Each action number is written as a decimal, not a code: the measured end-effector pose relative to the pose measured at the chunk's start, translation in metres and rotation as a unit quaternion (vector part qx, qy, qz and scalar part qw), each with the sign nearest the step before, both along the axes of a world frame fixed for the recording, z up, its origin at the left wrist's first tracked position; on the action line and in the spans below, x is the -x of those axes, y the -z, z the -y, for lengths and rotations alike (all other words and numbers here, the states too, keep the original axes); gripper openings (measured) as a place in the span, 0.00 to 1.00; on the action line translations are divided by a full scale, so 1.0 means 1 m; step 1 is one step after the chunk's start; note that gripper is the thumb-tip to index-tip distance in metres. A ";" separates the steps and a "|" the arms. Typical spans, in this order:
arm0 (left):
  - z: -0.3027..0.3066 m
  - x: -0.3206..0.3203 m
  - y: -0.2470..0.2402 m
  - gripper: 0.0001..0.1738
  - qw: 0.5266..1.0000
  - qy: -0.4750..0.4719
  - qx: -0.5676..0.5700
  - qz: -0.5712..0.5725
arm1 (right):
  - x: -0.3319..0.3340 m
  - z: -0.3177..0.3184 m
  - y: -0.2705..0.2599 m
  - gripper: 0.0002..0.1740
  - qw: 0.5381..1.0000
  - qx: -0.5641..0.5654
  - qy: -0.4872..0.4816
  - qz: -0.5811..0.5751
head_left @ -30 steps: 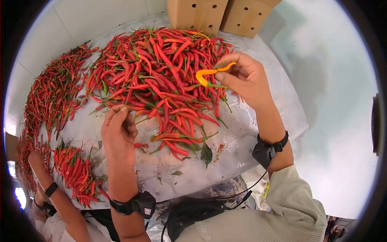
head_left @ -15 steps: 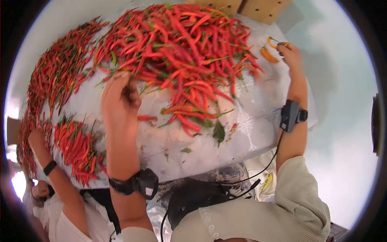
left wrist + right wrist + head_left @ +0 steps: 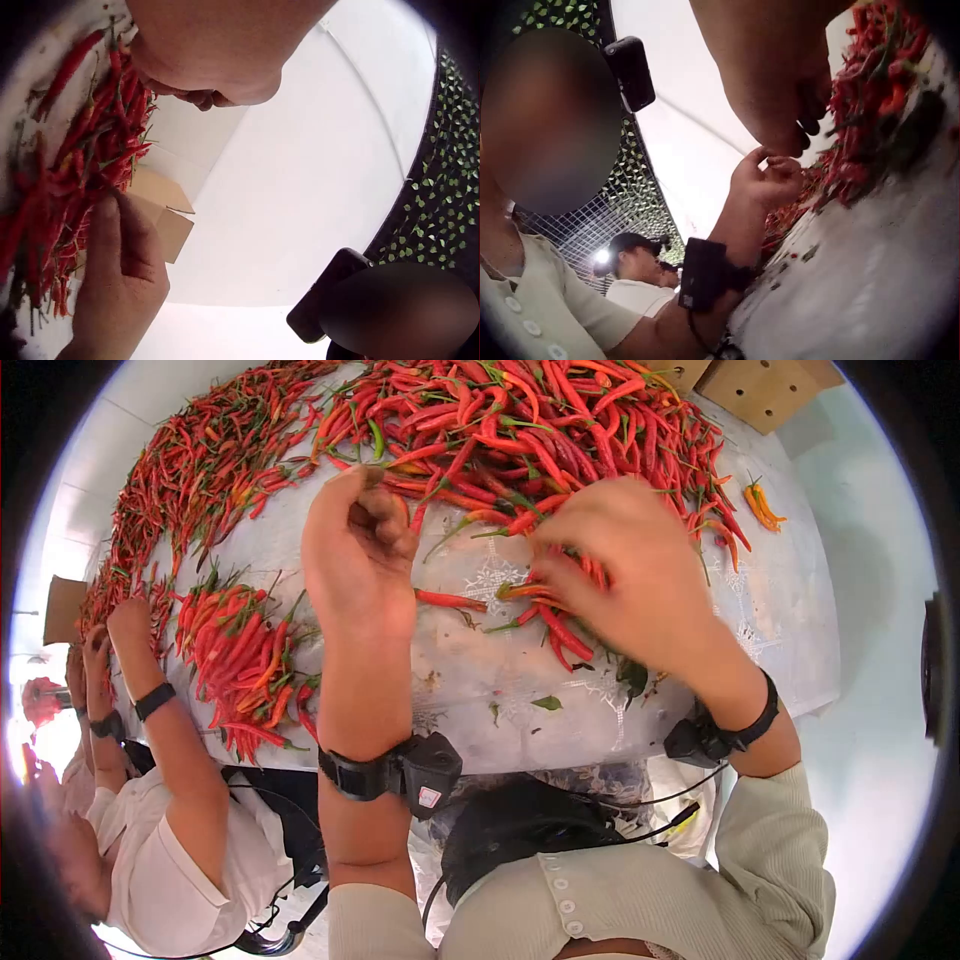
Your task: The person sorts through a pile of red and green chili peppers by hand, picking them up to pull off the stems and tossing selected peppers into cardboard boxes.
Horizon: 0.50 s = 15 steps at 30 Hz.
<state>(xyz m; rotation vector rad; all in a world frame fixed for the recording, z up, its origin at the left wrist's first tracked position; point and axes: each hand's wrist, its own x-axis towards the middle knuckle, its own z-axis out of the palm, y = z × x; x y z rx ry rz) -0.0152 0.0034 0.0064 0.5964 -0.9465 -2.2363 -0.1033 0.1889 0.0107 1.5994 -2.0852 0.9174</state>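
My right hand is blurred over the near edge of the big pile of red chili peppers. In the left wrist view its thumb and forefinger reach in among the peppers; I cannot tell whether they grip one. My left hand hovers at the pile's left front edge, palm turned up and fingers loosely curled, with nothing showing in them. A few red chili peppers lie just below the right hand. Two yellow-orange chili peppers rest on the sheet at the right, apart from the red pile.
A small heap of red chilies lies to the left, with a larger spread of thinner ones behind. Cardboard boxes stand at the back right. Another person works at the left side. Loose leaves lie near the table's front edge.
My right hand set the yellow-orange peppers down at the right, then swung back left to the red pile. The left hand keeps its curled pose. The head view has shifted.
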 end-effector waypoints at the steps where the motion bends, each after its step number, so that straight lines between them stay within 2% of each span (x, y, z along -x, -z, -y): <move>1: 0.000 -0.001 -0.003 0.06 1.000 -0.006 -0.011 -0.003 | -0.011 0.008 0.000 0.08 0.999 -0.039 -0.015 0.021; 3: 0.000 -0.001 -0.006 0.07 0.999 -0.021 -0.027 -0.012 | -0.027 0.019 0.001 0.11 0.990 -0.117 -0.045 0.061; 6: 0.004 -0.002 -0.005 0.06 0.999 -0.024 -0.034 -0.028 | -0.033 0.035 0.018 0.11 0.990 -0.131 -0.039 0.034; 8: 0.007 -0.003 -0.002 0.06 0.999 0.003 -0.033 -0.040 | -0.034 0.036 0.019 0.11 0.989 -0.133 -0.045 0.039; 15: -0.001 -0.001 -0.004 0.06 1.000 0.000 0.018 -0.010 | -0.025 0.022 0.002 0.09 0.992 -0.080 -0.041 0.087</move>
